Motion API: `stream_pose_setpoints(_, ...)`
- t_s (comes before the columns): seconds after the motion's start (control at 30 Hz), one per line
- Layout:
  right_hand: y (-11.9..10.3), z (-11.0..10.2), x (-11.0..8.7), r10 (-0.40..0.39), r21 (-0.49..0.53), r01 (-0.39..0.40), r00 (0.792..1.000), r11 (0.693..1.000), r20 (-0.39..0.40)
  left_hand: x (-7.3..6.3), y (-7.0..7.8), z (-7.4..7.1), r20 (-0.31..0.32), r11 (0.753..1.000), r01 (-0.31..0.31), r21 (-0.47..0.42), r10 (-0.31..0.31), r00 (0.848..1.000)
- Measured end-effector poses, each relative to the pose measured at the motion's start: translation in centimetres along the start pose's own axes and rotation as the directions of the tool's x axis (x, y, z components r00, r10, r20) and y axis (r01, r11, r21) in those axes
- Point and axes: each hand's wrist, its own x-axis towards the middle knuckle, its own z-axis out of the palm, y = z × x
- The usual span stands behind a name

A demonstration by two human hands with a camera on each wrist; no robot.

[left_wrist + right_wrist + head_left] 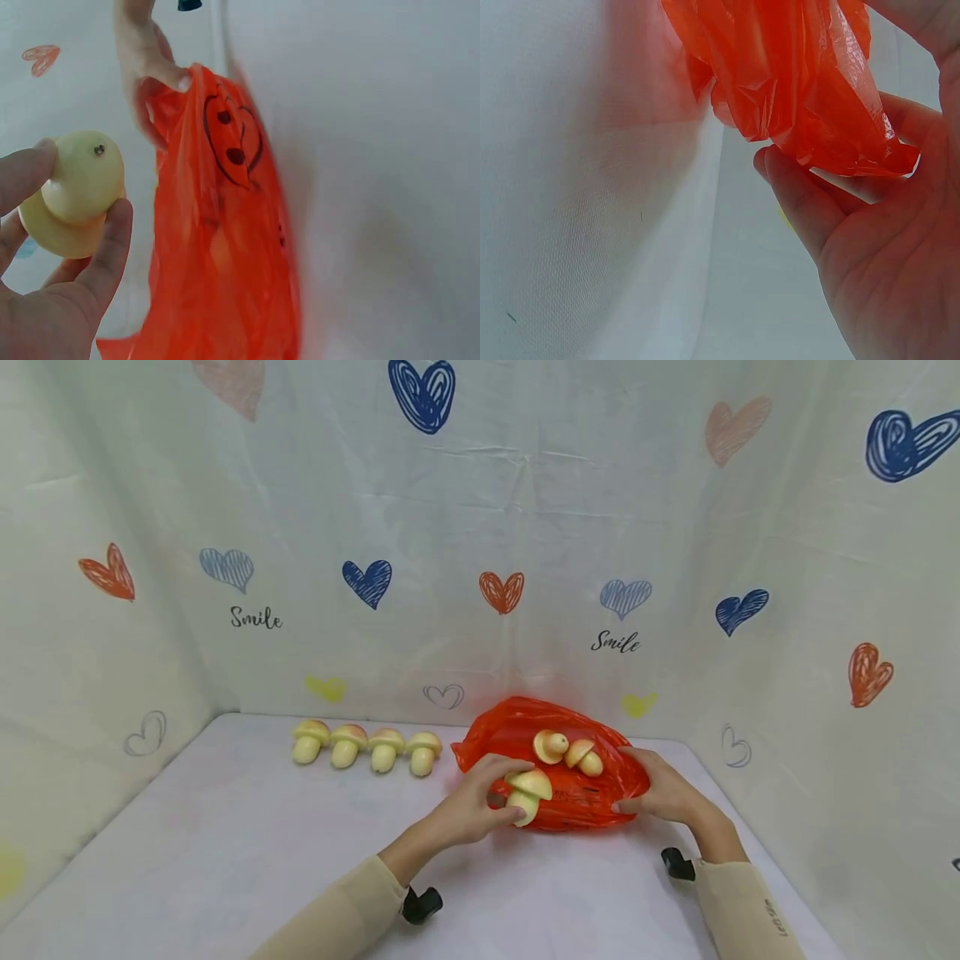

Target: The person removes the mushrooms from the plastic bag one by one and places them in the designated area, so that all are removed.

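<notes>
My left hand (474, 803) holds a yellow toy mushroom (531, 787) between thumb and fingers, in front of a red plastic bag (504, 724). In the left wrist view this mushroom (84, 176) shows its pale stem end, with the thumb on one side and fingers on the other. My right hand (666, 787) grips the right side of the bag; in the right wrist view its fingers curl around the crumpled red plastic (780, 82). Against the bag's red plastic lie two more mushrooms, one with its stem outward (550, 746) and one tilted beside it (585, 757).
To the left of the bag, several similar mushrooms (386, 750) stand in a row near the back of the white table (247, 852). A white cloth with printed hearts (555, 527) hangs behind and at both sides. Black wrist devices (422, 906) sit at both sleeves.
</notes>
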Motion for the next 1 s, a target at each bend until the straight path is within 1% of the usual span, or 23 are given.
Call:
stream_pose_setpoints(0.07, 0.0, 0.0, 0.0, 0.002, 0.001, -0.002, 1.000, 1.000, -0.001, -0.6, -0.1, -0.6, -0.009, 1.000, -0.010, 0.021, 0.010, 1.000)
stream_pose_setpoints(0.17, 0.0, 0.1, 0.0, 0.002, 0.006, -0.002, 1.000, 1.000, 0.000, -1.5, -0.2, -1.6, -0.024, 1.000, -0.005, 0.004, 0.005, 1.000)
stream_pose_setpoints(0.3, -0.1, 0.1, 0.0, 0.008, 0.005, -0.008, 1.000, 1.000, 0.003, -2.5, -0.5, -3.0, -0.047, 0.999, -0.002, -0.040, 0.000, 0.999)
stream_pose_setpoints(0.47, -0.1, 0.1, 0.1, 0.010, -0.004, -0.010, 1.000, 1.000, -0.004, -3.6, -0.6, -4.6, -0.082, 1.000, -0.005, -0.031, 0.002, 0.997)
stream_pose_setpoints(0.57, -0.1, 0.1, 0.2, 0.014, -0.003, -0.014, 1.000, 1.000, -0.004, -4.2, 0.0, -5.6, -0.102, 1.000, -0.008, -0.012, 0.006, 0.995)
stream_pose_setpoints(0.67, -0.1, 0.1, 0.1, 0.019, 0.005, -0.019, 1.000, 1.000, -0.002, -4.8, 1.0, -6.5, -0.136, 1.000, -0.030, 0.005, 0.031, 0.990)
stream_pose_setpoints(0.7, -0.2, 0.1, 0.1, 0.020, 0.006, -0.019, 1.000, 1.000, -0.003, -5.0, 1.1, -6.8, -0.148, 0.999, -0.032, 0.012, 0.033, 0.988)
stream_pose_setpoints(0.77, -0.2, 0.1, 0.0, 0.016, 0.006, -0.016, 1.000, 1.000, -0.003, -5.3, 0.6, -7.3, -0.172, 0.999, -0.030, 0.028, 0.034, 0.984)
stream_pose_setpoints(0.87, -0.3, 0.0, 0.0, 0.014, 0.005, -0.014, 1.000, 1.000, 0.000, -5.6, -1.1, -8.0, -0.196, 0.999, -0.026, 0.042, 0.033, 0.980)
stream_pose_setpoints(0.93, -0.3, 0.0, 0.0, 0.014, -0.003, -0.014, 1.000, 1.000, 0.000, -5.7, -2.3, -8.5, -0.206, 0.999, -0.030, 0.028, 0.035, 0.978)
stream_pose_setpoints(1.0, -0.3, -0.1, 0.0, 0.017, -0.007, -0.017, 1.000, 1.000, -0.004, -5.8, -3.1, -9.0, -0.213, 0.999, -0.034, 0.006, 0.035, 0.977)
